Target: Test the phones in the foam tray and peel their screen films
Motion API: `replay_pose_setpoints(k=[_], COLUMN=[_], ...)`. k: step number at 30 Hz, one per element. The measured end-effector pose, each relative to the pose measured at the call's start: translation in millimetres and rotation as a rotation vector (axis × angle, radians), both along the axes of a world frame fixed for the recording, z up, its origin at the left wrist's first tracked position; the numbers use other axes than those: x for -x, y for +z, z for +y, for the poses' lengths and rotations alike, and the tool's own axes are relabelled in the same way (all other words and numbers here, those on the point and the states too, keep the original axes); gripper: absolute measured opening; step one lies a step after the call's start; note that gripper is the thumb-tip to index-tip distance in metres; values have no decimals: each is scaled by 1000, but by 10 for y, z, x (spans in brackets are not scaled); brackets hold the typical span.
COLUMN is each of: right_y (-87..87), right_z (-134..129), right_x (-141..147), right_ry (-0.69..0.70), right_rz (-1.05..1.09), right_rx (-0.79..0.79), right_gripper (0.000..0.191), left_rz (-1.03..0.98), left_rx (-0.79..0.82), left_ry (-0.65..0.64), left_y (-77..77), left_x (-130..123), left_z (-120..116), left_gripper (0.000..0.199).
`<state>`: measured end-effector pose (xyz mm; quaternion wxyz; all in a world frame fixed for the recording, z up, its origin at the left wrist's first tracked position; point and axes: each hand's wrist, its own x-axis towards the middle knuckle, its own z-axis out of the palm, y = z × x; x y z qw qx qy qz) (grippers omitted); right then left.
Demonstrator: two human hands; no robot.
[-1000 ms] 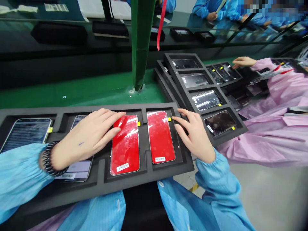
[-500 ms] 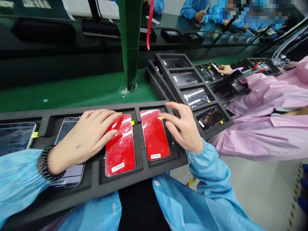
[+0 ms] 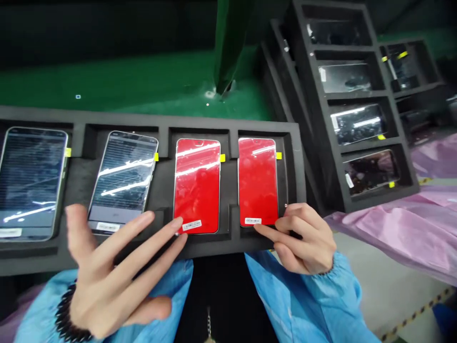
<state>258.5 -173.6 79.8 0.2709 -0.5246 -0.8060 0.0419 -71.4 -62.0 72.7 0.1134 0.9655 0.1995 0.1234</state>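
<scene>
A black foam tray [image 3: 162, 186] lies before me, with phones in its compartments. Two smartphones show red screens: one red-screen phone [image 3: 198, 190] left of the other red-screen phone [image 3: 257, 183]. Each has a white label at its bottom end and a yellow tab at its side. My left hand [image 3: 117, 281] is open, fingers spread, two fingertips at the lower left corner of the first red phone. My right hand [image 3: 309, 238] has its index finger stretched to the bottom edge of the second red phone; its other fingers are bent, holding nothing.
Two phones with text on dark screens, the middle-left phone [image 3: 123, 178] and the far-left phone [image 3: 34, 183], lie in the same tray. Stacked foam trays [image 3: 321, 124] with phones stand at the right. Behind is a green post [image 3: 230, 47]; a co-worker's pink sleeve [image 3: 389, 224] shows at right.
My view has tilted down toward the tray. My left hand has moved off the first red phone's upper part to its lower corner. My right hand went from the second phone's top to its bottom.
</scene>
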Motion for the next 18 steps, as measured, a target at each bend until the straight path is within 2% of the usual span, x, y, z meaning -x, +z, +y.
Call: replay_pose_setpoints(k=[3, 4, 9, 14, 18], right_y=[5, 0, -60, -58, -41], right_z=[13, 15, 10, 14, 35], right_x=[-9, -6, 21, 25, 21], right_ry=[8, 14, 30, 13, 42], right_rz=[-55, -67, -101, -98, -123], right_rx=[14, 12, 45, 37, 64], right_gripper=[32, 33, 36, 44, 36], left_rz=[-45, -28, 19, -123, -66], left_rx=[-180, -195, -122, -81, -36], left_ry=[33, 29, 77, 147, 139], left_y=[-106, -129, -172, -153, -145], left_x=[42, 51, 50, -26, -53], left_z=[31, 40, 7, -36, -59], left_gripper=[68, 67, 71, 70, 72])
